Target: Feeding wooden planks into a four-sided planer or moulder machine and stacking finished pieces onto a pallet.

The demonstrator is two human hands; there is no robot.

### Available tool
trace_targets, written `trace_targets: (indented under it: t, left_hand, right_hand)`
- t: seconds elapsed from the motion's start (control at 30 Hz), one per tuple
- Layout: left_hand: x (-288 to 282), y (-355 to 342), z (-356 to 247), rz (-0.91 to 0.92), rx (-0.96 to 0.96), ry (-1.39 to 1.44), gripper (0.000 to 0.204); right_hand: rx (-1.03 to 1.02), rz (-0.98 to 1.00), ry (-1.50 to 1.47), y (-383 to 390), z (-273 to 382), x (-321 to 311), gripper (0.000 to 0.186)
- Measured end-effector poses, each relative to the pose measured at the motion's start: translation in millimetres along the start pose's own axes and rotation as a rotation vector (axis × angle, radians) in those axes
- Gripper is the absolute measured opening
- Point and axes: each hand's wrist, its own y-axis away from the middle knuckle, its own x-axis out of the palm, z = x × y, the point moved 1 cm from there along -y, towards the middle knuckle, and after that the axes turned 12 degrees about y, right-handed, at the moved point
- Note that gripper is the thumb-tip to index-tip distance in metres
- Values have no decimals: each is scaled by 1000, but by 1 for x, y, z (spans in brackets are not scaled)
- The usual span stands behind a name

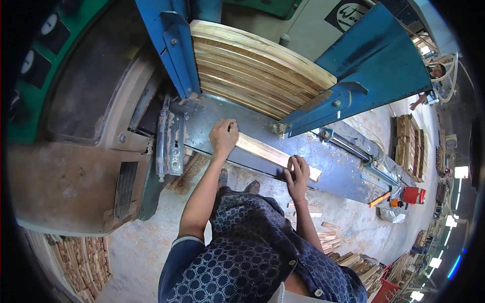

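Note:
A pale wooden strip (263, 153) lies along the front of the grey metal machine bed (323, 151). My left hand (224, 137) is closed over the strip's left end, with its fingers curled. Near the other end, my right hand (298, 174) grips the strip between thumb and fingers, and a short piece sticks out past it. Behind the strip stands a stack of wooden boards (252, 70), held upright between two blue metal guides. The left blue guide (177, 55) and the right blue guide (328, 103) touch the ends of the stack.
A machine housing (76, 182) and a metal bracket (174, 144) stand at the left. Rightward are a cylinder rod (348, 146), an orange-handled tool (380, 200) and a red container (414, 195). Wood pieces (328, 235) litter the floor; stacked timber (409, 146) and another person's arm (418, 102) show farther off.

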Motion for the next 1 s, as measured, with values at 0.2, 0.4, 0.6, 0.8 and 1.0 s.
trace_targets:
  t: [0.2,0.4,0.6,0.8,1.0]
  left_hand:
    - [1,0,4,7,9,-10,9]
    - [3,0,3,-20,53,-35,11]
    - [4,1,2,-22,61,-29,12]
    - [2,2,-1,-1,28,-31,12]
    - [2,2,-4,3,20,-43,12]
  right_hand:
    - [32,-127,188,5,6,24,55]
    - [39,-108,146,3,6,19,53]
    - [31,-121,154,3,4,20,53]
    - [37,-122,154,4,5,19,53]
    - [49,-123,156,4,6,17,52]
